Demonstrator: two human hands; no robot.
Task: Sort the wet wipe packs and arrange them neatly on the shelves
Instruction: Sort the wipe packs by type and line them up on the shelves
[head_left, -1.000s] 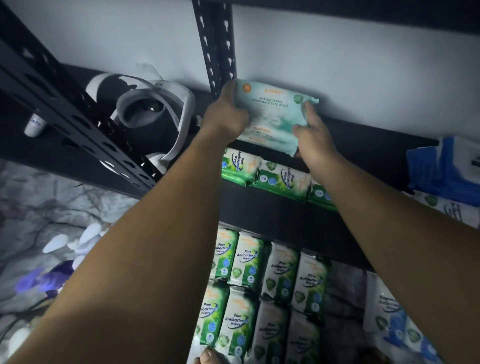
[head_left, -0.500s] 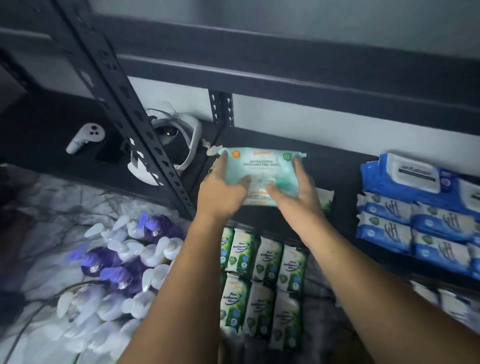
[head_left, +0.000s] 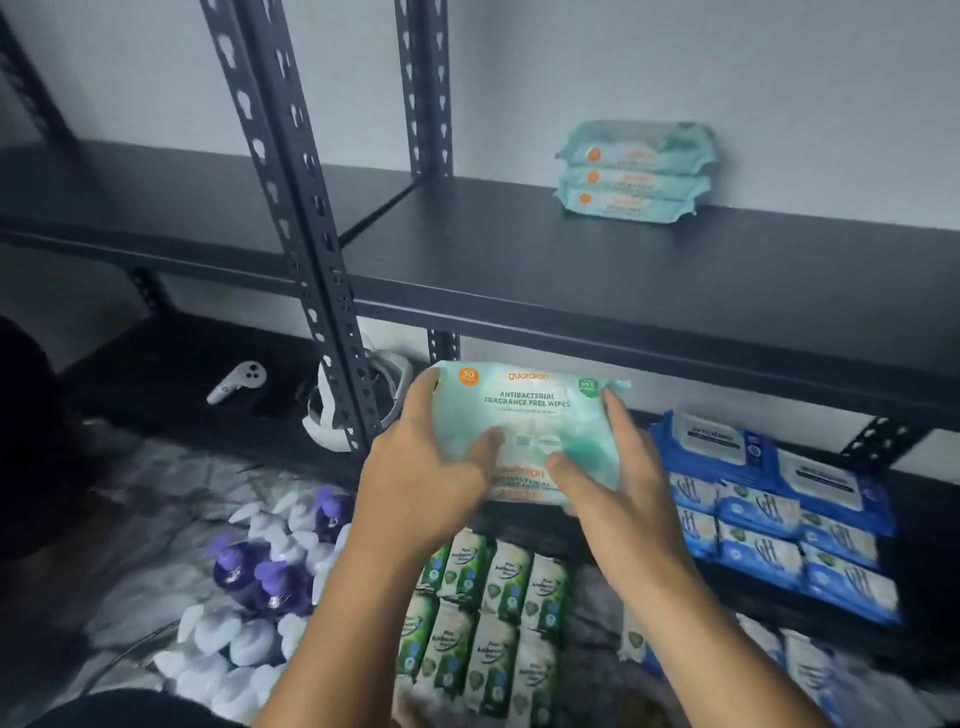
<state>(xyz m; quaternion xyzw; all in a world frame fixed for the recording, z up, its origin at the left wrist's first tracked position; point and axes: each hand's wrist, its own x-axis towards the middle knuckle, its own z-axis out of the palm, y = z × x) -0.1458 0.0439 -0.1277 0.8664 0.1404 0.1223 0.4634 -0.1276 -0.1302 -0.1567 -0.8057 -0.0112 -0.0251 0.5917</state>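
Dark shelf (head_left: 519, 260) behind, gripped wipe packs (head_left: 524, 415) — long axis left-right

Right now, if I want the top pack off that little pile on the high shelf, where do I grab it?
Probably by its two short ends, one hand each, coming from the front. The top pack lies flat on the stack with its long side facing out, and the wall sits close behind, so you cannot reach from the back. Its crimped ends stick out left and right.
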